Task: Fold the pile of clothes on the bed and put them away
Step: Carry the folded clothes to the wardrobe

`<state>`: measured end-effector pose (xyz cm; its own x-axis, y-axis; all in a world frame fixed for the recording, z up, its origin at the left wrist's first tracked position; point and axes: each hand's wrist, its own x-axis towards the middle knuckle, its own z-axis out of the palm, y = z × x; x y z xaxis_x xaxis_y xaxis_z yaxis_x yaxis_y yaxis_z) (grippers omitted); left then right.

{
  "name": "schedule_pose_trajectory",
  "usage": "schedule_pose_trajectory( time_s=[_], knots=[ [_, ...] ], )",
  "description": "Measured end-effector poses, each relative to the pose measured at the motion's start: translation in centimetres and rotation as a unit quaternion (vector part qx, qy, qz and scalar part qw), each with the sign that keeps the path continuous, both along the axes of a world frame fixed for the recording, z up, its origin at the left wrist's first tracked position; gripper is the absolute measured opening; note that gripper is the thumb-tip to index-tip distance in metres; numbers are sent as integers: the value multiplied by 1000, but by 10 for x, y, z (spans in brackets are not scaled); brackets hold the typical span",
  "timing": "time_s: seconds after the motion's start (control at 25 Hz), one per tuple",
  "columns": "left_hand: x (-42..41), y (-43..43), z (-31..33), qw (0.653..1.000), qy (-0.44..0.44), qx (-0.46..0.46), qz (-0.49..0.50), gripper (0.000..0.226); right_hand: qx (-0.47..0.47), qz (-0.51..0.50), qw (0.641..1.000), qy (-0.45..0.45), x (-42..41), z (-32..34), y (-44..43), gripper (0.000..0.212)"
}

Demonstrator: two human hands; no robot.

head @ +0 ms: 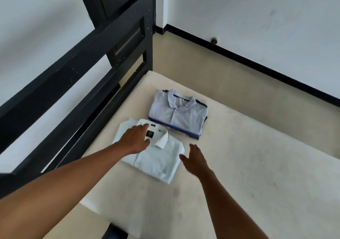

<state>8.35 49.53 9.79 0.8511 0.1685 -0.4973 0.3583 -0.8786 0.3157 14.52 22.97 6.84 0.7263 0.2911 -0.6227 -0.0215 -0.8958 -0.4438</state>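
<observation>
A folded pale mint shirt with a white collar lies on the cream mattress, near its left edge. My left hand rests flat on the shirt's collar end, fingers straight. My right hand hovers open just off the shirt's right edge, over bare mattress. Beyond them sits a stack of folded clothes topped by a light blue polo shirt, with dark blue garments underneath.
A black bed frame runs along the mattress's left side. White walls with a black skirting board close the far side, with beige floor between them and the mattress.
</observation>
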Motion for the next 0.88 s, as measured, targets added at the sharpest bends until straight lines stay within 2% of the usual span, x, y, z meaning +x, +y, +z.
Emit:
schedule_pose_trajectory(
  time_s=[0.08, 0.16, 0.28, 0.44, 0.52, 0.64, 0.72, 0.76, 0.88],
  knots=[
    [51, 25, -49, 999, -6, -29, 29, 66, 24, -57, 998, 13, 39, -40, 15, 79],
    [106, 48, -98, 996, -7, -55, 64, 71, 53, -131, 989, -32, 85, -80, 29, 75],
    [177, 72, -170, 983, -12, -86, 165, 81, 36, -227, 967, -108, 162, -137, 37, 74],
    [225, 90, -248, 945, 37, -148, 288, 90, 63, -336, 938, -50, 228, -213, 46, 83],
    [235, 95, -270, 925, 34, -183, 330, 83, 57, -373, 926, -16, 245, -242, 46, 96],
    [252, 98, -282, 875, -13, -277, 398, 54, 50, -427, 902, -25, 254, -263, 40, 109],
    [254, 97, -285, 843, -1, -330, 425, 56, 60, -451, 890, -20, 249, -267, 38, 104],
    [253, 97, -287, 828, 13, -355, 435, 58, 80, -460, 884, -3, 246, -269, 36, 95],
    [255, 104, -280, 779, 85, -456, 422, 48, 192, -489, 842, 124, 248, -256, 24, 66]
  ],
)
